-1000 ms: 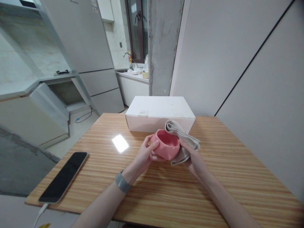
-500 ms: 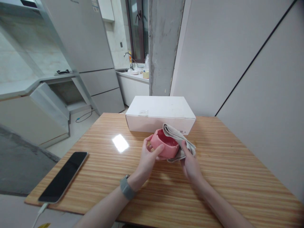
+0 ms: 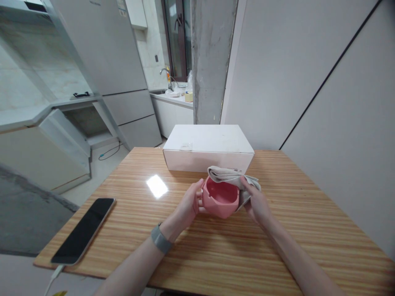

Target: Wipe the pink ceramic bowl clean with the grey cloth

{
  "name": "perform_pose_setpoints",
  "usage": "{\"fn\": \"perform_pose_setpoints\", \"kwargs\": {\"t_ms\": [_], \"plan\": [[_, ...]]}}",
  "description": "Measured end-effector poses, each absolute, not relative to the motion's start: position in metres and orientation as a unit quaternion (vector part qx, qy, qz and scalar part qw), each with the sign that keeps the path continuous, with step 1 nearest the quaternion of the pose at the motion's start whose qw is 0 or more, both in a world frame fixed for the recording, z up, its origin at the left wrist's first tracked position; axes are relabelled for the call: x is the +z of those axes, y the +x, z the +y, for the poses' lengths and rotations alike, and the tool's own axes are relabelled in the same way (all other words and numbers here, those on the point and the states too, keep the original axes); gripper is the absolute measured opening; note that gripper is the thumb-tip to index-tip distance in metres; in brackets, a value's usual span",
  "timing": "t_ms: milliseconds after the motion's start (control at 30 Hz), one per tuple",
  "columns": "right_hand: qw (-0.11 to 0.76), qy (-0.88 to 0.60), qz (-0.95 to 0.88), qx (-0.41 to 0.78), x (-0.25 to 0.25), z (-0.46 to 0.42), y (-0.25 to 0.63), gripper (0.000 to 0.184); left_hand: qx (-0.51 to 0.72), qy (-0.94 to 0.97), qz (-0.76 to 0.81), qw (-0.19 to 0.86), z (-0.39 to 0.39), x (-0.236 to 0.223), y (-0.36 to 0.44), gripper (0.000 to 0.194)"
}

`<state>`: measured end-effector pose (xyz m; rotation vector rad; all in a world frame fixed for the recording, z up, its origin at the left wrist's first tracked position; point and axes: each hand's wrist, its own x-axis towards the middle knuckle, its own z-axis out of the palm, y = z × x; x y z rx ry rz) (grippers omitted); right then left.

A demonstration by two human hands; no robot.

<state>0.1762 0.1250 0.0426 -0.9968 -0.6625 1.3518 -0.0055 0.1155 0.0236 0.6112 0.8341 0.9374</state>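
Observation:
A pink faceted ashtray [image 3: 220, 206] with notches in its rim is held above the table, its hollow tilted towards me. My left hand [image 3: 186, 206] grips it from the left side, the fingers partly hidden behind it. In my right hand [image 3: 258, 204] is a folded grey-beige cloth [image 3: 227, 175], pinched under the thumb. The cloth lies against the ashtray's far rim and right side. Most of my right fingers are hidden under the cloth.
A white closed box [image 3: 210, 160] stands on the wooden table [image 3: 129, 230] just beyond my hands. At the left edge lies a black-screened phone [image 3: 83, 231] with a white cable [image 3: 54, 276] plugged in. A pale wall [image 3: 308, 74] rises on the right.
The ashtray has turned and shifted slightly right and nearer, showing more of its hollow. My left thumb has moved from its front to its left rim. The cloth now lies flatter across the far rim.

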Motion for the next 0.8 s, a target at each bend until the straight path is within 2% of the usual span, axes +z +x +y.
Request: {"fn": "perform_pose_setpoints", "kwargs": {"t_ms": [133,300,600,800], "plan": [[0.591,-0.438,-0.267,0.623,0.049,0.125,0.180,0.035,0.382,0.265,0.359,0.809,0.116,0.022,-0.006,0.036],[0.589,-0.439,-0.291,0.613,0.047,0.123,0.177,0.035,0.393,0.269,0.339,0.811,0.116,0.019,-0.005,0.036],[0.618,-0.448,-0.361,0.535,0.020,0.122,0.177,0.040,0.488,0.275,0.377,0.738,0.121,0.016,-0.005,0.036],[0.638,-0.450,-0.365,0.506,0.027,0.109,0.164,0.039,0.527,0.252,0.382,0.716,0.121,0.023,-0.004,0.042]]}}
